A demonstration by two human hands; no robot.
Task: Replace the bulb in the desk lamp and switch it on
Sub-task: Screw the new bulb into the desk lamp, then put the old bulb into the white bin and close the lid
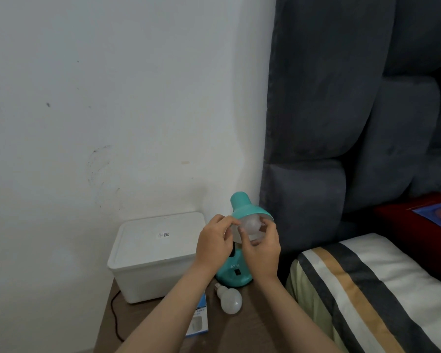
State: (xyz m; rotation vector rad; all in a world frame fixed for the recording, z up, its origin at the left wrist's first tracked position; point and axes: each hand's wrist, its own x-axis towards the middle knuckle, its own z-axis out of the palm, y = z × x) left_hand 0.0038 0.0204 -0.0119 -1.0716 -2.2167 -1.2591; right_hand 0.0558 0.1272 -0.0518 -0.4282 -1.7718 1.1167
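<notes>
Brown wood of the surface (252, 324) shows nearest me, with my two forearms reaching over it. A blue box (198, 321) lies flat under my left forearm, and just right of it a loose white bulb (229, 301) lies on its side, its screw cap pointing toward the teal lamp (236, 273). The lamp's base stands right behind that bulb, with a black switch on its front. Higher up, my left hand (215, 244) pinches the rim of the teal shade (250, 208), while my right hand (262, 252) curls around a second bulb (251, 226) sitting in the shade's mouth, fingers closed on its glass. Left of the lamp stands a white lidded bin (153, 253), a dark cord trailing beside it. At right are a striped pillow (372, 296) and a grey headboard (341, 110); behind everything, a white wall (112, 98).
</notes>
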